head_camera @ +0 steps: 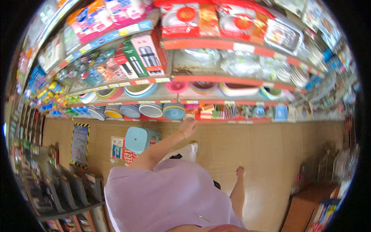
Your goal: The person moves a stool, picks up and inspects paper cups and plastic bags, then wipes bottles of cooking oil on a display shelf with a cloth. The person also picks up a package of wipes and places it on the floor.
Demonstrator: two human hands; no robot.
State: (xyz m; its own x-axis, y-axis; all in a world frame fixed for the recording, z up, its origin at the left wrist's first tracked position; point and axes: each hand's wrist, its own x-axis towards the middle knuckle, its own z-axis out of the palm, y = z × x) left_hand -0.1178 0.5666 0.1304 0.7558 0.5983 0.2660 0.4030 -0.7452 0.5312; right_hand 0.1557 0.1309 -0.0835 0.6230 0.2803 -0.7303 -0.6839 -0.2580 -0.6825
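My left hand, with a thin bracelet at the wrist, reaches forward over the floor. In the view it lies just below the front edge of the bottom shelf, and I cannot tell whether it touches anything. Its fingers are bent and blurred, so a small held thing could be hidden. Closest to it in the picture are a blue plastic basin and a row of small packaged goods. Lower and to the right, my right hand hangs beside my body with its fingers curled and nothing visible in it.
Tiered shelves with red edge strips carry bowls, basins, boxed vacuum flasks and red packs. A light blue plastic stool stands on a floor sign at left. Dark racks flank the left; a brown cabinet stands at right.
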